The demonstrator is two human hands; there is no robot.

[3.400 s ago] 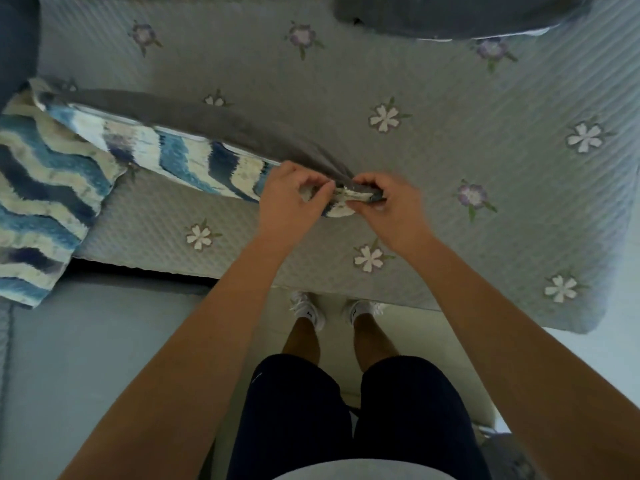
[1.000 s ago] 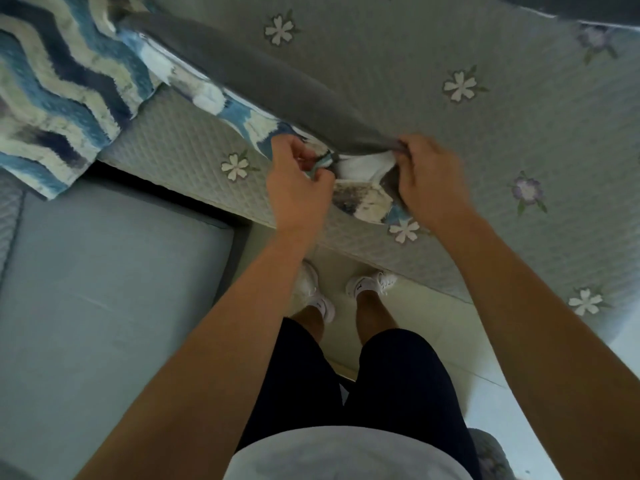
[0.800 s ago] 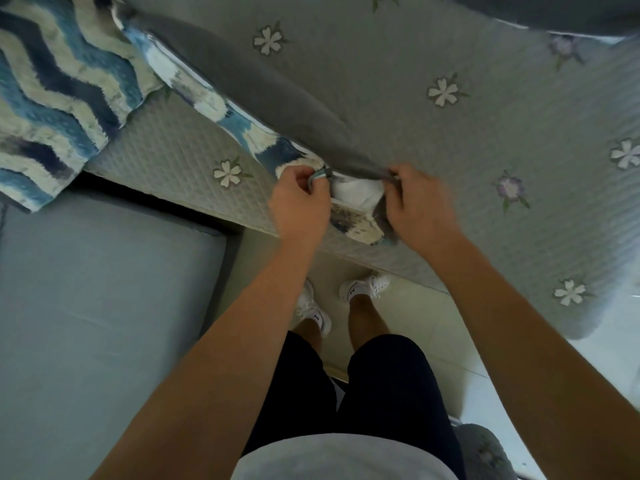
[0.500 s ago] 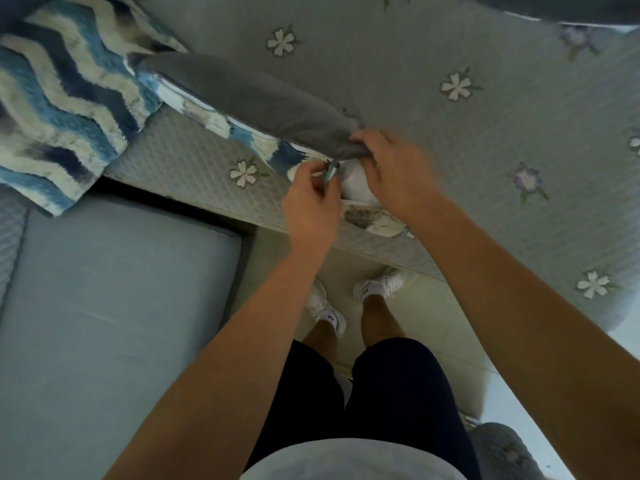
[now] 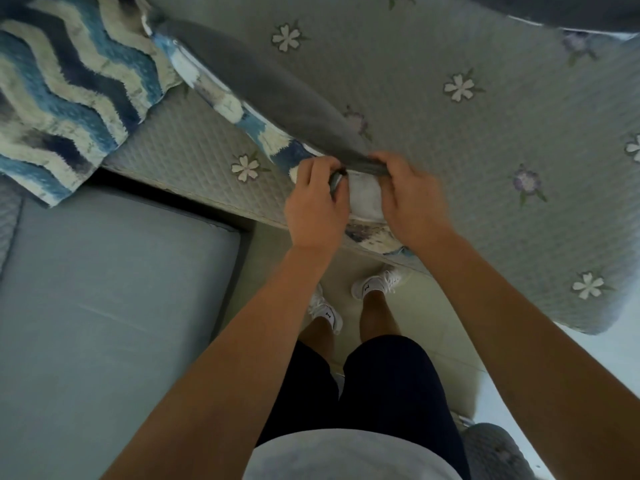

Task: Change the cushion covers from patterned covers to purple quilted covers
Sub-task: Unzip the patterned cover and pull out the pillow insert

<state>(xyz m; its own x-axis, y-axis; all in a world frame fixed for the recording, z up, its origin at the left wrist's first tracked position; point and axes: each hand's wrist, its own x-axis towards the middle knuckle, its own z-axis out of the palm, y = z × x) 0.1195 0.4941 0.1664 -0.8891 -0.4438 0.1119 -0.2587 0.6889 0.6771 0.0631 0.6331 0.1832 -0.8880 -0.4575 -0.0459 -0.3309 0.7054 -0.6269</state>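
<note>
Fingers of left hand, right hand are being pinched on patterned cover, 12 o'clock; insert being newly bared, removal starting.

Dim, soft, edges fisheye-warped

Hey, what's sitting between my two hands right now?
In the head view, the white cushion insert shows between the left hand and right hand, which both grip the patterned cover at its opened corner.
</note>
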